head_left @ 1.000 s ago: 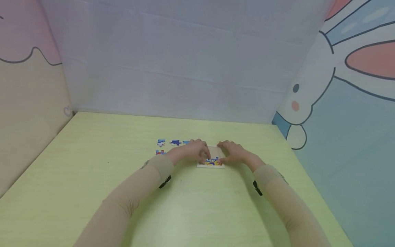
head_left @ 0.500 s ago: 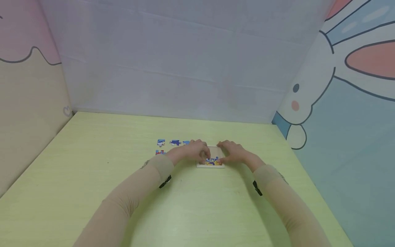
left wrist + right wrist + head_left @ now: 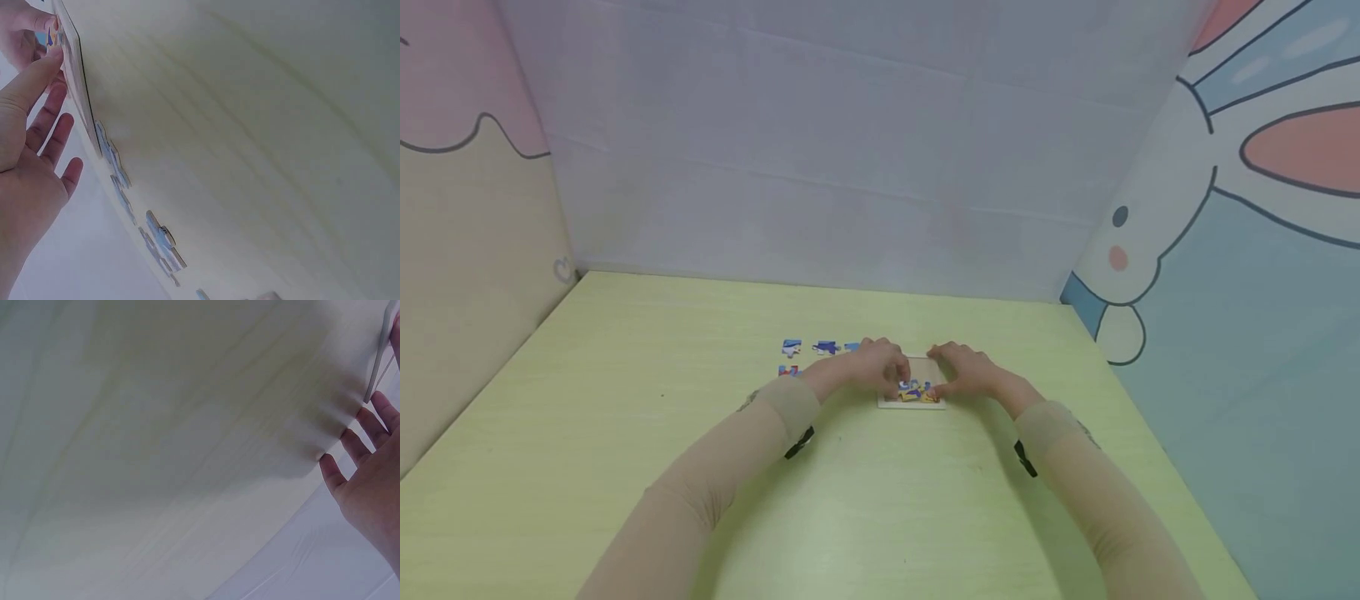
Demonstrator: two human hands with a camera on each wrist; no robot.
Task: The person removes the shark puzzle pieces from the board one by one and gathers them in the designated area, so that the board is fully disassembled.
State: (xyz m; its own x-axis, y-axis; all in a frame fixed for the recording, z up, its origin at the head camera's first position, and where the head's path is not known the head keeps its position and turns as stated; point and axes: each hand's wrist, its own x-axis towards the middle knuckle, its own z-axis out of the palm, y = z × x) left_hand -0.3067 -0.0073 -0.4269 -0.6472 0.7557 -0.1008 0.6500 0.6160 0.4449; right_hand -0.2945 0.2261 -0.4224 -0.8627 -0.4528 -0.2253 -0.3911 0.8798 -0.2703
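Observation:
A small pale puzzle board [image 3: 914, 399] lies flat on the yellow-green table [image 3: 880, 500]. Coloured pieces [image 3: 914, 389] fill its near part. My left hand [image 3: 889, 377] rests on the board's left side and my right hand [image 3: 947, 379] on its right side, fingertips meeting over the coloured pieces. In the left wrist view my left hand [image 3: 50, 94] has straight fingers, its thumb touching the board [image 3: 74, 69]. In the right wrist view my right hand [image 3: 356, 447] has spread fingers beside the board's edge [image 3: 377, 362]; its thumb and forefinger are out of frame.
Several loose blue puzzle pieces [image 3: 808, 347] lie in a row left of the board, one more [image 3: 787, 370] nearer; they also show as loose pieces [image 3: 161, 240] in the left wrist view. Walls close the table at the back [image 3: 850, 167], left and right.
Both hands have stayed almost still on the board. The coloured patch between the fingertips looks slightly shifted and fuller than before.

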